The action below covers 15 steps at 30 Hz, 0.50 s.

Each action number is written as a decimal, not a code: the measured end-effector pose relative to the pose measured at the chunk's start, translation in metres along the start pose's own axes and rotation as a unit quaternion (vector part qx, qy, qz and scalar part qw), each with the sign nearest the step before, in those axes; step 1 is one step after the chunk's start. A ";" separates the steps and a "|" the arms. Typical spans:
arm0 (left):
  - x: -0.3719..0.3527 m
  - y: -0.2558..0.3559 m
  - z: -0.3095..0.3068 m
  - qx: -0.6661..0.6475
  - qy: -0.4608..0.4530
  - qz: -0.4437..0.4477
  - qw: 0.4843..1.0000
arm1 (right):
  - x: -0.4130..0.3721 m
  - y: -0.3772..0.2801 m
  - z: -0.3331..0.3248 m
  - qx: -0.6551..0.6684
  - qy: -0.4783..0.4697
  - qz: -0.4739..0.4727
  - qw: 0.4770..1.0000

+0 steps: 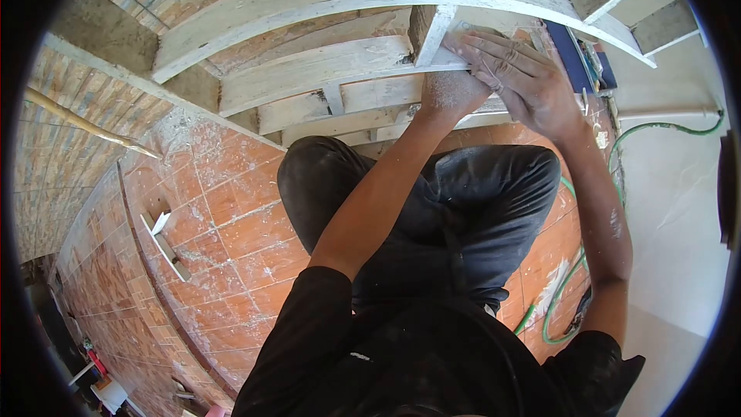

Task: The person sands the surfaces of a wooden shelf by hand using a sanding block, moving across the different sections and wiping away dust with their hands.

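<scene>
White wooden framework [316,68] across the top; left hand [454,91] and right hand [526,81] at it, upper centre-right of the picture.
Far left: pale wooden stick [85,122], slanting; left of centre, narrow strip [167,251] lying on dusty orange tiled floor [243,235]. Framework spans upper left to upper right, boards streaky white. Dark-trousered legs [494,185] folded, centre. Left hand, upper centre-right, back dusted white, wrist bent, fingers mostly hidden; can't tell if grasping. Right hand just beside and overlapping it, fingers stretched out together over the framework; can't tell if anything is under the palm. Dark blue item [563,54], upper right, near right hand. Green hose [664,127] curls along right side by pale wall [671,208].
</scene>
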<state>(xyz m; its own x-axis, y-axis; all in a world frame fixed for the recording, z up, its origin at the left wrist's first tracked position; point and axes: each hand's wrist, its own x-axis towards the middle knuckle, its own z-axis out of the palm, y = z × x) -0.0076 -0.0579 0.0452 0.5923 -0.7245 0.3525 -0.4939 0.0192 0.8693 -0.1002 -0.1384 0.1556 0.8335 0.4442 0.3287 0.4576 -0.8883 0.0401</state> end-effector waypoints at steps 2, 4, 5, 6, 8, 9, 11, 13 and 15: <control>0.000 -0.011 0.017 0.191 0.242 0.166 0.937 | 0.006 -0.018 0.010 -0.003 0.090 0.111 0.990; -0.004 -0.017 0.017 0.147 0.204 0.152 0.956 | 0.017 -0.033 0.016 0.029 0.112 0.142 0.983; -0.006 -0.017 0.016 0.059 0.156 0.117 0.979 | 0.021 -0.039 0.020 0.058 0.135 0.176 0.973; -0.008 -0.016 0.015 0.026 0.141 0.098 0.985 | 0.026 -0.044 0.022 0.059 0.134 0.181 0.973; -0.010 -0.017 0.015 -0.003 0.137 0.086 0.987 | 0.033 -0.048 0.025 0.016 0.112 0.116 0.987; -0.010 -0.018 0.015 -0.005 0.140 0.086 0.986 | 0.031 -0.047 0.026 -0.049 0.078 0.099 0.991; -0.009 -0.020 0.015 -0.012 0.150 0.090 0.985 | 0.034 -0.047 0.023 -0.072 0.054 0.107 0.990; -0.004 -0.020 0.017 -0.022 0.157 0.093 0.983 | 0.037 -0.039 0.023 -0.095 0.033 0.117 0.988; -0.002 -0.021 0.017 -0.033 0.159 0.094 0.982 | 0.043 -0.021 0.028 -0.132 -0.036 0.085 0.987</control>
<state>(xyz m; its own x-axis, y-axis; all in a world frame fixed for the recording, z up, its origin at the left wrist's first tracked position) -0.0095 -0.0689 0.0207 0.6693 -0.4516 0.5900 -0.5774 0.1836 0.7955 -0.0656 -0.0974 0.1428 0.9152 0.2844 0.2854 0.2197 -0.9460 0.2383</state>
